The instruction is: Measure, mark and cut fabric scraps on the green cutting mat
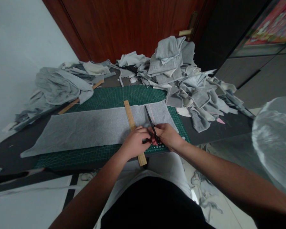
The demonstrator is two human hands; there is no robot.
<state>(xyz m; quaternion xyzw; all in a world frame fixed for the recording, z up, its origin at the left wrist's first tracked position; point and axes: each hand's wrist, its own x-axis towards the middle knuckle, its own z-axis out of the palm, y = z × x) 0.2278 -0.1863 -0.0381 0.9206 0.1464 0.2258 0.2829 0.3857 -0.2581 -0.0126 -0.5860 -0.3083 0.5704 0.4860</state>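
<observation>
A long piece of grey cloth (90,127) lies spread over a green cutting mat (105,95). Across it lies a wooden ruler (130,116), its near end sticking out past the table edge. My right hand (168,136) is closed round the handle of black scissors (149,118), whose blades point away from me over the cloth. Just left of it, my left hand (137,141) rests over the ruler with curled fingers, close to the scissors' handle. A dark thing shows at its fingertips; I cannot tell what it is. A thin pink line runs along the cloth right of the blades.
Heaped grey cloth scraps (190,79) cover the table's back right. More grey cloth (57,86) is bunched at the left, partly over another wooden ruler (69,106). A clear plastic bag (276,136) stands at the right. Behind the table is a brown door (128,28).
</observation>
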